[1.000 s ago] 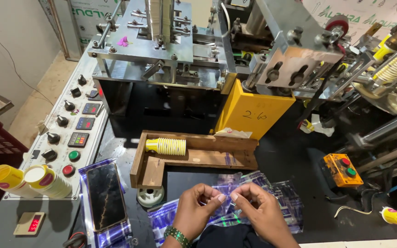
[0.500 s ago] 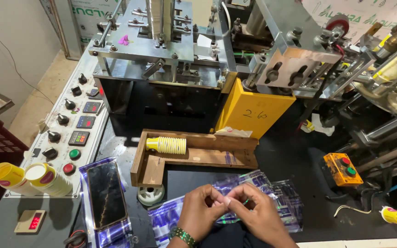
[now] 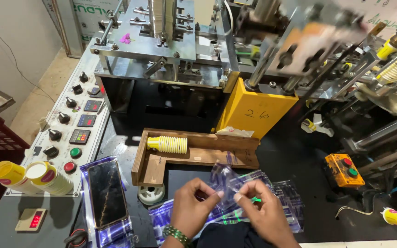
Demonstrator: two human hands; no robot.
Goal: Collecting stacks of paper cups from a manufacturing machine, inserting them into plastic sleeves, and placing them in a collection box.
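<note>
My left hand [image 3: 193, 207] and my right hand [image 3: 262, 212] meet near the bottom middle of the head view. Both pinch the top edge of one clear plastic bag with blue print [image 3: 228, 181], which stands up between the fingertips. Under my hands lies a pile of the same printed bags [image 3: 286, 198] on the black worktop. Just beyond, a wooden tray [image 3: 194, 152] holds a short stack of yellow paper cups [image 3: 167, 144] lying on its side.
A control panel with knobs and round buttons [image 3: 70, 133] runs along the left. A phone [image 3: 107, 193] lies on printed bags, beside two cup stacks [image 3: 28, 177]. A cup-forming machine with a yellow block [image 3: 256, 115] fills the back. An orange button box [image 3: 344, 169] sits at right.
My hands have moved slightly up and apart along the bag's edge, and the bag now stands taller between my fingers. The machine's upper right part is blurred, moving.
</note>
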